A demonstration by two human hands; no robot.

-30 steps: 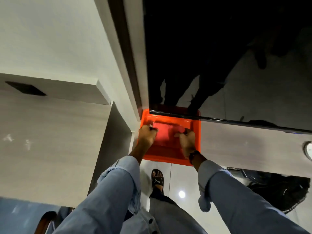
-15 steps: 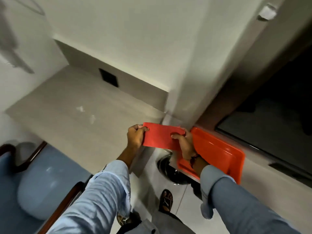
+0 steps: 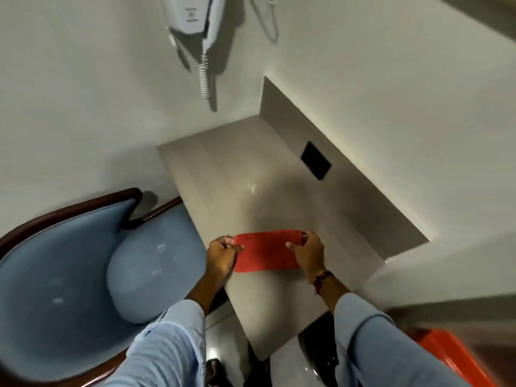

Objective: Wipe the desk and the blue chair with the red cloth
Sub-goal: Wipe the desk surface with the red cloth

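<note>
The red cloth (image 3: 266, 252) is a flat folded rectangle stretched between both hands, just above the near part of the grey desk (image 3: 282, 191). My left hand (image 3: 222, 254) pinches its left edge and my right hand (image 3: 308, 251) pinches its right edge. A small white smear marks the desk top beyond the cloth. The blue chair (image 3: 83, 275), with a dark wooden frame and a round blue cushion (image 3: 150, 277), stands to the left, its seat partly under the desk edge.
An orange tray (image 3: 458, 358) sits at the lower right. A white wall-mounted device with a coiled cord (image 3: 195, 20) hangs above the desk. A black socket plate (image 3: 315, 160) is set in the desk's back panel. White walls enclose the desk on two sides.
Both hands lifted the red cloth out of the orange tray and carried it left over the desk. The view swung left, bringing the blue chair into sight.
</note>
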